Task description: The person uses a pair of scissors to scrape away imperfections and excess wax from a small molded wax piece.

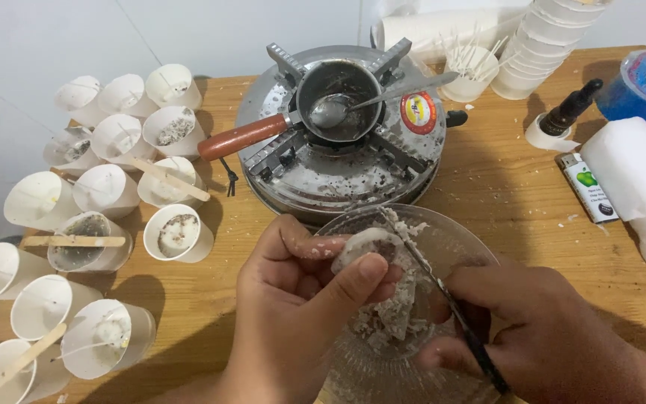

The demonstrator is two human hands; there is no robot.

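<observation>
left hand [293, 299] pinches wax lump [364, 245], right hand [540, 329] grips knife [443, 292] over bowl [472, 247].

My left hand [293, 299] holds a lump of wax [364, 243] over the glass bowl [457, 239], which sits on the table [211, 299] right in front of me. My right hand [540, 329], to the right of it, lays a knife [443, 292] against the lump. Wax shavings [390, 322] lie in the bowl. Behind the bowl stands the stove [338, 164], with a small pan [338, 101] on it and a spoon [368, 105] in the pan. Paper cups [106, 191] crowd the table's left side. A lighter [588, 187] lies to the right.
</observation>
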